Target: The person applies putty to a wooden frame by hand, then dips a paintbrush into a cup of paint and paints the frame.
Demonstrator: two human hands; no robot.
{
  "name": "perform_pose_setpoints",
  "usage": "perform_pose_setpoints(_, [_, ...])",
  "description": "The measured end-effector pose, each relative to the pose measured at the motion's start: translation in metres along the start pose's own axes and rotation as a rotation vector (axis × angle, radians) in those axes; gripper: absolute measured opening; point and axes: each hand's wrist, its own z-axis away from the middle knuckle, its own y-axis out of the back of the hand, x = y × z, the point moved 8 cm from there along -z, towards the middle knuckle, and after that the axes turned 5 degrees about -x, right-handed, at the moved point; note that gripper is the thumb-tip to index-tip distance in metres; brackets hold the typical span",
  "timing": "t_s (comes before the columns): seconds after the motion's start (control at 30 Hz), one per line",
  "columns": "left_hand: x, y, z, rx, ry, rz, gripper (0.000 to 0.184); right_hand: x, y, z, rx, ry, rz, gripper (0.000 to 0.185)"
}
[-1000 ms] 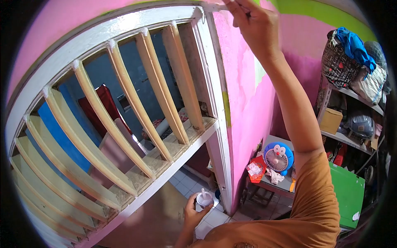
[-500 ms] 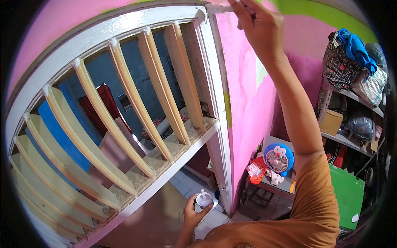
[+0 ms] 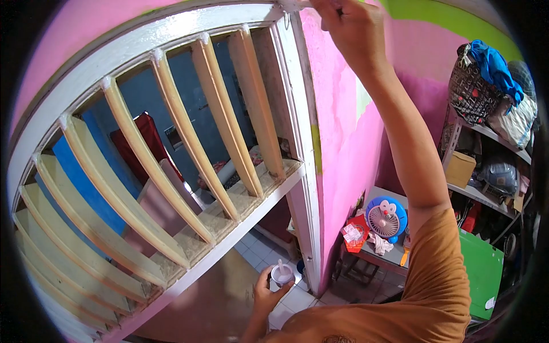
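Note:
My left hand [image 3: 270, 294], low in the view, is wrapped round a small white cup [image 3: 282, 274] with a pale stick standing in it. At the top edge my right hand [image 3: 354, 31] is raised, its fingers closed on a pale brush-like tool [image 3: 293, 6], only partly in view. The tool meets the top corner of the white frame [image 3: 171, 27], beside the pink wall [image 3: 337, 103]. Cream slats [image 3: 171, 103] fill the frame, with white paint at their upper ends.
On a small table [image 3: 394, 257] stand a blue fan [image 3: 386, 218] and a red tray [image 3: 355, 234]. A shelf [image 3: 480, 197] with bags [image 3: 474, 86] is at the right, above a green box [image 3: 480, 268]. A brown panel [image 3: 200, 297] lies below the slats.
My right hand and the tool have shifted slightly left and up since half a second ago. My left hand still holds the cup in nearly the same place.

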Motion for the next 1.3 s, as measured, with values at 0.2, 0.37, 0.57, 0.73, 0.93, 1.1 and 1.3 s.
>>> perform_pose_setpoints(0.2, [0.009,-0.003,-0.001,-0.008,0.038,-0.003,0.07,-0.003,-0.006,0.0,-0.163,-0.104,-0.04,0.029])
perform_pose_setpoints(0.37, [0.002,-0.004,0.0,-0.013,0.025,-0.037,0.068,-0.013,-0.007,-0.001,-0.044,0.034,0.019,0.031])
perform_pose_setpoints(0.57, [0.001,-0.003,0.003,0.012,-0.024,-0.029,0.067,-0.021,-0.007,0.007,-0.154,-0.066,0.14,0.036])
perform_pose_setpoints(0.73, [0.005,-0.002,0.005,0.012,-0.03,-0.035,0.068,-0.025,-0.005,0.0,-0.007,0.058,0.141,0.037])
perform_pose_setpoints(0.93, [0.008,-0.002,0.008,0.002,-0.018,-0.08,0.064,-0.02,-0.001,0.007,-0.118,-0.109,0.138,0.034])
perform_pose_setpoints(1.1, [0.009,-0.004,0.006,-0.008,-0.001,-0.051,0.063,-0.022,-0.003,0.005,-0.04,0.003,0.1,0.036])
perform_pose_setpoints(1.3, [0.008,-0.002,0.008,-0.039,-0.04,-0.069,0.063,-0.005,0.02,0.025,-0.111,-0.252,0.05,0.035])
